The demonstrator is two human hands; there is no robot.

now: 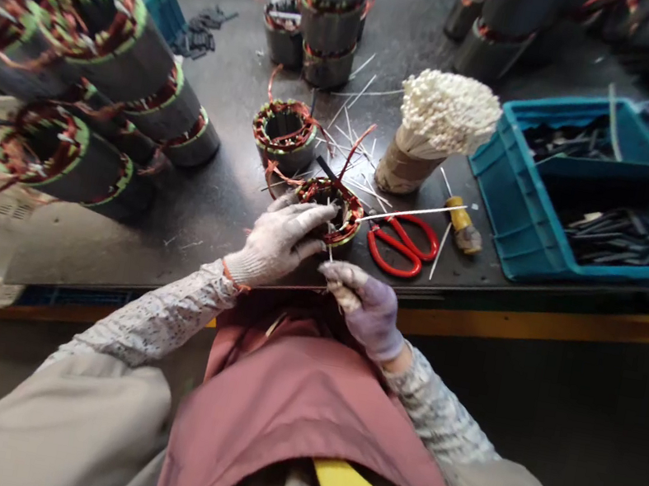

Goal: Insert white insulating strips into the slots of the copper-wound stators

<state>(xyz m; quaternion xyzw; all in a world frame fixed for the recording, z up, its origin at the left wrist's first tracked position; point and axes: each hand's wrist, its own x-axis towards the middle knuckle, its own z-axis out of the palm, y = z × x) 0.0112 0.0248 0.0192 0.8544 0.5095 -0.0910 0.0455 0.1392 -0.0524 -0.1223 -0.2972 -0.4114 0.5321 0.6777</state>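
A motor stator (345, 228) with copper windings and a green-edged rim stands at the bench's front edge. My left hand (284, 240), in a white glove, grips its near-left side with the fingers over the rim. Just in front of the stator, my right hand (367, 305), in a purple-and-white glove, is closed in a pinch on a thin white cable tie (331, 253). Another white tie (411, 212) sticks out from the stator's right side. Red-handled scissors (403, 244) lie right of the stator, partly under that tie. The stator's lower part is hidden by my hands.
A second stator (284, 135) stands behind, among loose white ties. A bundle of white ties (448, 114) stands upright beside a yellow-handled tool (464, 226). Teal bins (511, 217) with dark pieces are at right. Stacked stators (185, 139) crowd the left; others (331, 35) stand farther back.
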